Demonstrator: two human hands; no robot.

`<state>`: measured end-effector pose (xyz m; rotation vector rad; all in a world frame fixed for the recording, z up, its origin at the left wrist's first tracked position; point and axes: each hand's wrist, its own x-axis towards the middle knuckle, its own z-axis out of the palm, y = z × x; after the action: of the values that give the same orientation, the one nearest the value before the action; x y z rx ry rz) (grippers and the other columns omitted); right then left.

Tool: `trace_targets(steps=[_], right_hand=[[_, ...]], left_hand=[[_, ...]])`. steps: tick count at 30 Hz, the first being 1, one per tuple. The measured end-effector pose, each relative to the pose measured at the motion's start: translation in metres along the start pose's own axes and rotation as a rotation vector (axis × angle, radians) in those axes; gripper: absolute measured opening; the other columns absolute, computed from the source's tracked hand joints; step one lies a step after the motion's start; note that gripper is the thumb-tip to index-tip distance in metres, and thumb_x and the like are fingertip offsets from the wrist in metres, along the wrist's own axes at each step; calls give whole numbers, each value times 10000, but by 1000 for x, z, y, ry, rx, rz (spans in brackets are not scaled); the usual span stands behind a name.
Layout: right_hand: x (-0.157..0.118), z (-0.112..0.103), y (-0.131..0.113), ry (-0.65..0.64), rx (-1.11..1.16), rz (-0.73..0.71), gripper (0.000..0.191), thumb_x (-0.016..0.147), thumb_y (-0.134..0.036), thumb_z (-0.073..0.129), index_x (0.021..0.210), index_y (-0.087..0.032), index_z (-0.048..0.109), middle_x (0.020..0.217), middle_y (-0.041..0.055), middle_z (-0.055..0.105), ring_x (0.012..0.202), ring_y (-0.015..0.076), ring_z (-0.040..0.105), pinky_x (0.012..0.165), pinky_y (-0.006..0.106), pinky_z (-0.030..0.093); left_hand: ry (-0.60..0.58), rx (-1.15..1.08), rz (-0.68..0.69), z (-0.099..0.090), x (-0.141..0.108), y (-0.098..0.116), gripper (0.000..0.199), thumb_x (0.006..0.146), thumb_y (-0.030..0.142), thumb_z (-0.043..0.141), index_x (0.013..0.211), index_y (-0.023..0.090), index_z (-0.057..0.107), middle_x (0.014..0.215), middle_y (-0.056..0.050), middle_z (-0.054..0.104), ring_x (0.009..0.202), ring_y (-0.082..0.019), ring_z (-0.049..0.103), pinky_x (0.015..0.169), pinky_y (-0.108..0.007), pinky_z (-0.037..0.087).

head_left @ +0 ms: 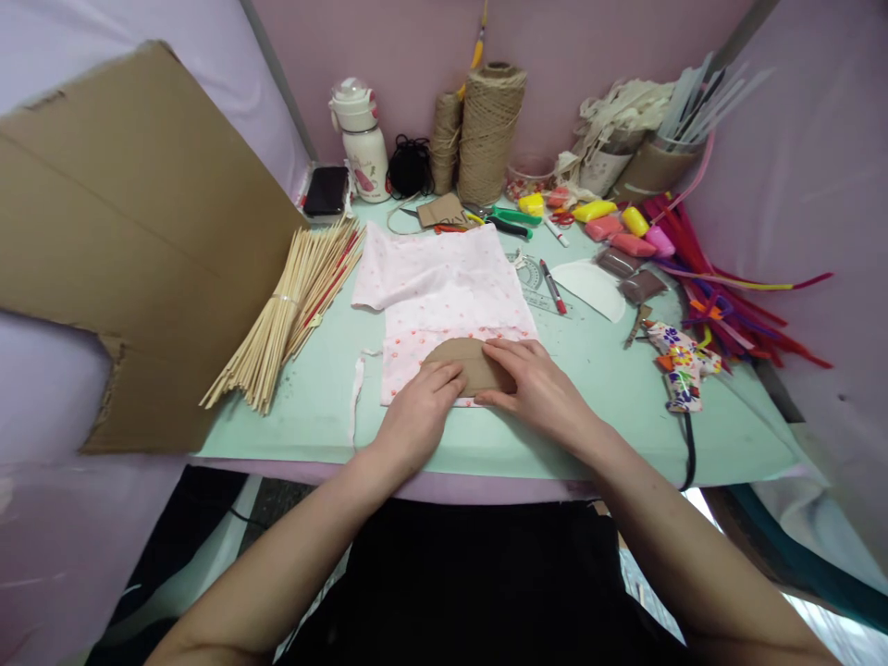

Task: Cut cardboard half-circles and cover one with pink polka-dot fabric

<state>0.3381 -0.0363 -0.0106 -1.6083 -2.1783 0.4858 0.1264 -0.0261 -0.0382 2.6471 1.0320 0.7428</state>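
Observation:
A brown cardboard piece with a rounded top edge (472, 370) lies flat on the lower part of a pink patterned cloth (444, 268). On its left side, the fingers of my left hand (422, 404) rest over the cardboard, holding it against the cloth. My right hand (534, 381) grips the right end, with the fingers at the upper edge and the thumb near the lower edge. Both palms partly hide the cardboard's ends. Left of the cloth, a thin white fabric strip (358, 393) trails toward the table edge.
A bundle of wooden sticks (277, 305) and a big cardboard sheet (153, 250) stand left. Behind are a bottle (364, 153), twine spools (491, 129) and pliers (510, 222). Rightward lie a red marker (553, 285), a white paper shape (593, 287), a flower-patterned glue gun (684, 363) and pipe cleaners (735, 310).

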Motion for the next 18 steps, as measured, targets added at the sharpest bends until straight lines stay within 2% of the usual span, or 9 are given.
trace_targets(steps=[4, 9, 18], right_hand=[[1, -4, 14, -44, 105, -13, 484, 827, -332, 680, 1289, -212, 603, 1372, 87, 581, 1264, 294, 494, 1067, 487, 418], [2, -6, 23, -37, 155, -4, 428, 805, -188, 661, 1233, -204, 652, 1318, 96, 625, 1229, 272, 547, 1064, 467, 423], [1, -7, 20, -18, 186, 6, 407, 797, -183, 660, 1198, -243, 682, 1282, 84, 650, 1221, 275, 552, 1028, 475, 453]], left_hand=[[-65, 10, -35, -4, 0, 2, 339, 982, 168, 367, 1191, 150, 634, 1275, -118, 633, 1212, -229, 553, 1025, -461, 478], [-115, 39, -73, -7, 3, 6, 333, 975, 149, 382, 1192, 139, 634, 1294, -110, 622, 1218, -220, 545, 1024, -409, 480], [-110, 49, -73, -5, 1, 6, 337, 961, 118, 383, 1191, 137, 629, 1297, -129, 617, 1231, -234, 534, 1009, -446, 493]])
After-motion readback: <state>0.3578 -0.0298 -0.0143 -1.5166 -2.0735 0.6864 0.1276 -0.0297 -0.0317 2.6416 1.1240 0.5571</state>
